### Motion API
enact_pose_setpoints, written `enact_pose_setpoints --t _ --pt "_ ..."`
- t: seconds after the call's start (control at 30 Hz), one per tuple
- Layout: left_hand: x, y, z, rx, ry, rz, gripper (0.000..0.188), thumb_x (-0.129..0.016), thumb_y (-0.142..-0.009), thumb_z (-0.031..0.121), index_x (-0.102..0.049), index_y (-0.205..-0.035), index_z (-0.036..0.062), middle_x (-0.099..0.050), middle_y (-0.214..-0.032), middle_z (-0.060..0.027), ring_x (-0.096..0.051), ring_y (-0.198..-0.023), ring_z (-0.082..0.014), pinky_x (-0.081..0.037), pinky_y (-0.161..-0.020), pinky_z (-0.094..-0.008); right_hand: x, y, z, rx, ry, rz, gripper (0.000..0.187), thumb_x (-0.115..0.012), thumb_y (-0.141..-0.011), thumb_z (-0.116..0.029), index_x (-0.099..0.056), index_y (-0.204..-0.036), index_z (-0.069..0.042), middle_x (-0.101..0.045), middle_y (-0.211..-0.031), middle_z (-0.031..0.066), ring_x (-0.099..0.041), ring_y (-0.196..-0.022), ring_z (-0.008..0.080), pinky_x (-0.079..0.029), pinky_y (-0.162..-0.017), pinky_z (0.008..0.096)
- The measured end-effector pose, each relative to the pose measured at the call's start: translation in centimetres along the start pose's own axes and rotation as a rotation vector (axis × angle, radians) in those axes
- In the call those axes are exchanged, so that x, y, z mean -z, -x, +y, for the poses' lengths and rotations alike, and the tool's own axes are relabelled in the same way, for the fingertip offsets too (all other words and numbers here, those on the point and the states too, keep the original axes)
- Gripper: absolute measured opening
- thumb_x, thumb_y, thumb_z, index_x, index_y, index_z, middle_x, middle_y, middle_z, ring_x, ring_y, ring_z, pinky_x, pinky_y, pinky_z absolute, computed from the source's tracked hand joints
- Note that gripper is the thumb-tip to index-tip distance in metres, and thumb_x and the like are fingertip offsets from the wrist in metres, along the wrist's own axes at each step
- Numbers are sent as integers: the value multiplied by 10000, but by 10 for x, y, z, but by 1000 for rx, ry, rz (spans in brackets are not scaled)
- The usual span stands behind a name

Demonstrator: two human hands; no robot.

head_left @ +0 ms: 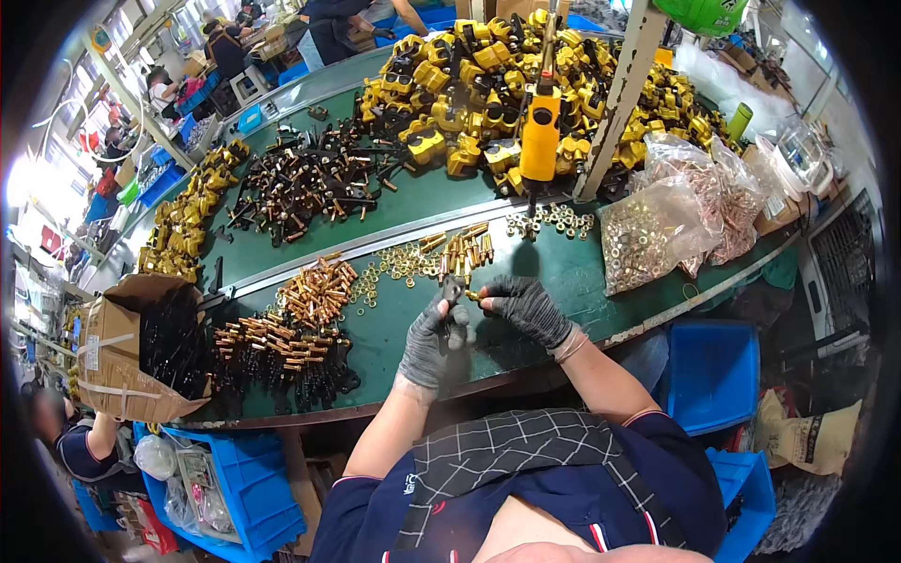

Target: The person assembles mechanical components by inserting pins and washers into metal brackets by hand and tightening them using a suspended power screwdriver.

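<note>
The left hand (430, 352), in a grey glove, holds a dark part (453, 291) below and to the left of the hanging yellow driver (541, 139). Its thumb presses on the part's near end; the other fingers curl behind, partly hidden and blurred. The part's long axis runs roughly away from the wearer, its far end pointing toward the brass pins (474, 251), which lie below and left of the driver.

The right hand (527, 311), also gloved, is almost straight below the driver. Thumb and forefinger pinch a small brass piece (472, 295) just beside the part; whether the two touch cannot be told. The piece seems to lie crosswise, one end toward the part. How the remaining fingers of this hand stand cannot be told.

Close below the driver's tip lie loose nuts (568, 221); left of it come brass rings (404, 267), and farther left copper pins (314, 291) and a carton (111, 347) of black pieces. Yellow clamps (427, 141) are heaped behind the driver, black bolts (300, 188) well to its left. A clear bag (648, 244) of nuts sits to its right on the green bench (582, 281).
</note>
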State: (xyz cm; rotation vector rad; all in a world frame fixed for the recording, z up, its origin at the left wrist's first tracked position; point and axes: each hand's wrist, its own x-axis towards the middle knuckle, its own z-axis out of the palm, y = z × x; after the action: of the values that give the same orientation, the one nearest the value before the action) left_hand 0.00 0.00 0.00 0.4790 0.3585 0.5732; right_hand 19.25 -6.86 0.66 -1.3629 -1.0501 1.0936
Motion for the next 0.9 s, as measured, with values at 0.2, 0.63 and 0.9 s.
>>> enact_pose_setpoints --t 0.2,0.63,0.9 --pt "-18 0 -3 72 -118 -50 458 -618 -888 254 -516 -1271 26 -630 -822 -13 -466 -507 -82 -412 -538 -249 -1 13 -4 8 -102 42 158 -722 -818 -65 -700 -962 -3 -699 -854 57 -622 -801 77 -515 -740 244" --pt "-24 -16 -9 111 -81 -104 426 -594 -887 232 -527 -1232 -9 -666 -1129 -138 -452 -504 -82 -400 -518 -248 5 19 -1 224 41 289 142 -755 -798 -75 -660 -885 -16 -640 -794 1 -561 -762 68 -490 -710 248" --pt "-4 -32 1 52 -292 68 380 -561 -917 208 -522 -1235 4 -668 -1069 -155 -507 -509 -90 -410 -375 -252 81 -54 18 -47 901 502 352 -651 -838 -417 -669 -940 -80 -684 -896 155 -659 -873 319 -508 -785 395"
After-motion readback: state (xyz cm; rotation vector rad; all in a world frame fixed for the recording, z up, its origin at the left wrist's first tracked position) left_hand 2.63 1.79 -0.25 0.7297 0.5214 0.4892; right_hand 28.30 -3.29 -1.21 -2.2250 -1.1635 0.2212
